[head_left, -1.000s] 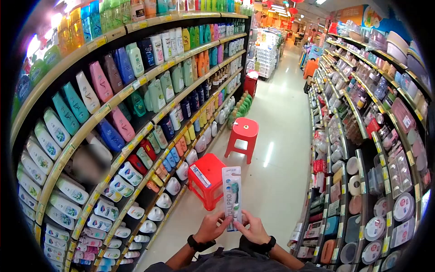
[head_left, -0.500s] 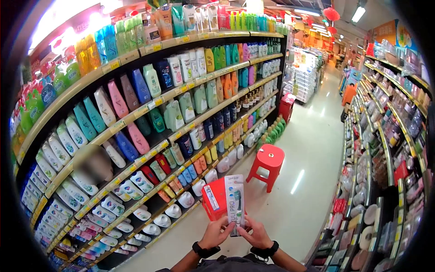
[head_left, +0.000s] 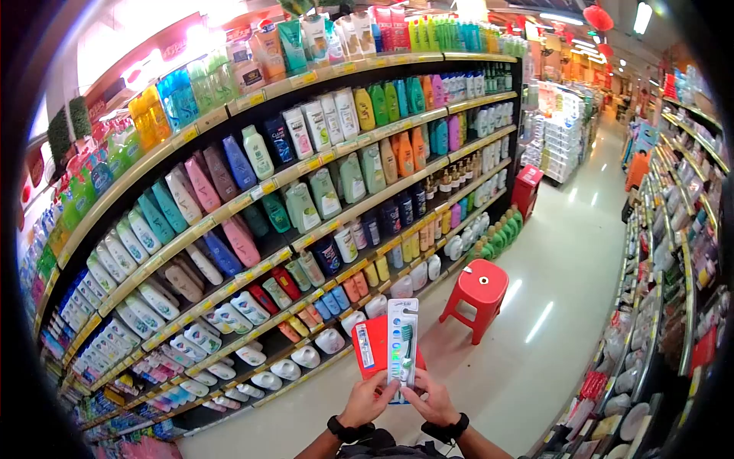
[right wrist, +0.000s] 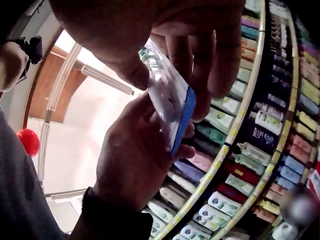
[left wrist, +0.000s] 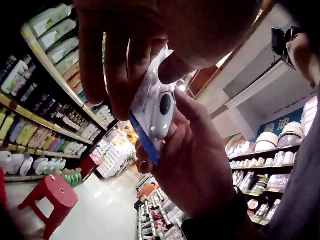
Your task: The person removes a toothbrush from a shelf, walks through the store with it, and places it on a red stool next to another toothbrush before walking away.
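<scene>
A toothbrush in a clear-fronted blister pack (head_left: 395, 317) stands upright in front of me in the head view. Its brush has a dark green head. My left hand (head_left: 363, 402) pinches the pack's lower left edge, and my right hand (head_left: 434, 401) pinches the lower right. In the left wrist view, thumbs and fingers of both hands grip the clear plastic of the pack (left wrist: 159, 107). The right wrist view shows the pack (right wrist: 170, 97) edge-on with its blue side. Behind it, a second toothbrush pack (head_left: 365, 346) lies on a red stool (head_left: 377, 327), which is partly hidden.
Another red stool (head_left: 483, 281) stands farther up the aisle. Along the left runs a shelf (head_left: 287, 254) full of shampoo and other bottles. Shelves of boxes and plastic ware (head_left: 650, 306) line the right. Pale tiled floor (head_left: 550, 252) lies between, with a red bin (head_left: 527, 187) beyond.
The head view has turned left, so shelves and stools now sit farther right in it. Both hands keep hold of the toothbrush pack, which now overlaps the nearer stool more.
</scene>
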### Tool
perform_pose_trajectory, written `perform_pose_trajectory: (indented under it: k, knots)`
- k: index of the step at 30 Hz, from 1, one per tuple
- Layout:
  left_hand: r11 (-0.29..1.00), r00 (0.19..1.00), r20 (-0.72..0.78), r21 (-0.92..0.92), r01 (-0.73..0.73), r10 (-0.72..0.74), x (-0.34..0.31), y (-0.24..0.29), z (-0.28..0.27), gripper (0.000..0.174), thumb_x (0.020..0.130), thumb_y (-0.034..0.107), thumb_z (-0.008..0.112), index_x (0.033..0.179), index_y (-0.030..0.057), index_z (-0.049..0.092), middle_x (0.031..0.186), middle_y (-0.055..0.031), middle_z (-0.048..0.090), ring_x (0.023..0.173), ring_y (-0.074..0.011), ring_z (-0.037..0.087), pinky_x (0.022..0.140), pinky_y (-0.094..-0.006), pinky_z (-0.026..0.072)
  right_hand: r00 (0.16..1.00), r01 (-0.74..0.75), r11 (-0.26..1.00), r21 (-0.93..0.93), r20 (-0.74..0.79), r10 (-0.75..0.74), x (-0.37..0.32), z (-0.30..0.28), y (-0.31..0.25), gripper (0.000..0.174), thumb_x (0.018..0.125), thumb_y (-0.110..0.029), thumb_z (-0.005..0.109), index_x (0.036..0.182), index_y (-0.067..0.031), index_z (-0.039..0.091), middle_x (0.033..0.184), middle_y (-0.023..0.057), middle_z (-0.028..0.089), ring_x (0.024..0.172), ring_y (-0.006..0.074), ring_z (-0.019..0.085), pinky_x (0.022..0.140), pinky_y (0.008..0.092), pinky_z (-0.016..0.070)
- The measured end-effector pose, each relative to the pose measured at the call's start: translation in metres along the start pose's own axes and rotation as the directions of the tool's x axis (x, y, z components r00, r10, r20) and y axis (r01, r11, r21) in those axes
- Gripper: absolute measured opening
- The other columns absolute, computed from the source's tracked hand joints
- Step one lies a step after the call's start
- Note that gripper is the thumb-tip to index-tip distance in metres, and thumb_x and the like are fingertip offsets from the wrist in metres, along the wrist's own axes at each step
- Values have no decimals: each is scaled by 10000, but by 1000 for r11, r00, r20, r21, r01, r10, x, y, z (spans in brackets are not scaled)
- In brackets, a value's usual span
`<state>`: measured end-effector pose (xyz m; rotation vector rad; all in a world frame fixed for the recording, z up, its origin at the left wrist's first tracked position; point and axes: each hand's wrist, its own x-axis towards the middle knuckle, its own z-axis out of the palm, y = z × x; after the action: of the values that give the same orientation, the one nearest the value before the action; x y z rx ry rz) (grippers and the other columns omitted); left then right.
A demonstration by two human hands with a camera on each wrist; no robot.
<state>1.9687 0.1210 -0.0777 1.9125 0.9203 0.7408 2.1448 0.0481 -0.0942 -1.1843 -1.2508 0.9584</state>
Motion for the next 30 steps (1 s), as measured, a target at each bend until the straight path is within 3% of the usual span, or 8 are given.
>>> perform_pose_trajectory:
  k: [7, 10, 14, 17, 21, 25, 30]
  knots:
    - [991, 989, -112, 86, 103, -93, 14, -8, -4, 300, 939, 147, 681, 1191, -11, 642, 793, -138, 722, 671, -187, 710, 629, -310, 559, 989, -59, 996, 71, 140, 49, 37, -5, 24, 494, 952, -159, 685, 1382, -6, 498, 1032, 83, 711, 846, 111, 663, 740, 277, 541]
    - [996, 989, -146, 80, 27, -15, 29, -26, -4, 261, 949, 202, 674, 1155, 42, 661, 752, -124, 708, 622, -212, 697, 585, -327, 549, 991, -12, 1000, 11, 132, 10, 54, -6, 35, 511, 952, -181, 686, 1395, -20, 489, 996, 131, 725, 827, 147, 702, 720, 301, 564]
    - [999, 991, -127, -35, 29, -34, 64, -34, -7, 293, 945, 213, 678, 1189, 54, 652, 746, -131, 699, 653, -228, 717, 596, -345, 557, 995, -26, 999, -44, 99, 31, 82, -14, 34, 481, 958, -167, 675, 1381, -19, 500, 956, 122, 717, 757, 140, 680, 691, 306, 556]
    - [992, 991, -70, -57, 114, -117, 91, -35, -17, 292, 954, 223, 667, 1194, 58, 649, 772, -131, 714, 669, -229, 722, 603, -348, 561, 992, -60, 991, -117, 102, 72, 107, -17, 21, 502, 967, -108, 648, 1420, -3, 460, 1055, 53, 705, 857, 83, 634, 751, 275, 539]
    - [992, 994, -103, -123, 18, -31, 122, -51, -30, 312, 961, 231, 656, 1215, 52, 629, 877, -158, 738, 730, -251, 742, 634, -362, 576, 996, -14, 981, -195, 86, 31, 143, -14, 20, 499, 966, -83, 644, 1419, 6, 455, 1070, 82, 704, 869, 93, 652, 736, 275, 550]
    - [991, 994, -105, -125, -49, 36, 147, -68, -49, 305, 951, 223, 661, 1198, 47, 629, 901, -164, 738, 740, -270, 737, 664, -353, 580, 994, -59, 986, -153, 85, 72, 174, -4, 29, 500, 966, -96, 650, 1421, -10, 459, 1029, 101, 717, 864, 111, 673, 737, 288, 555]
    - [997, 998, -51, -69, 41, -45, 165, -93, -79, 299, 946, 234, 662, 1176, 45, 634, 903, -148, 740, 750, -275, 731, 669, -364, 574, 984, -137, 971, -194, 84, 155, 207, 20, 29, 502, 962, -143, 667, 1422, -70, 480, 987, 114, 736, 825, 151, 707, 745, 312, 564]
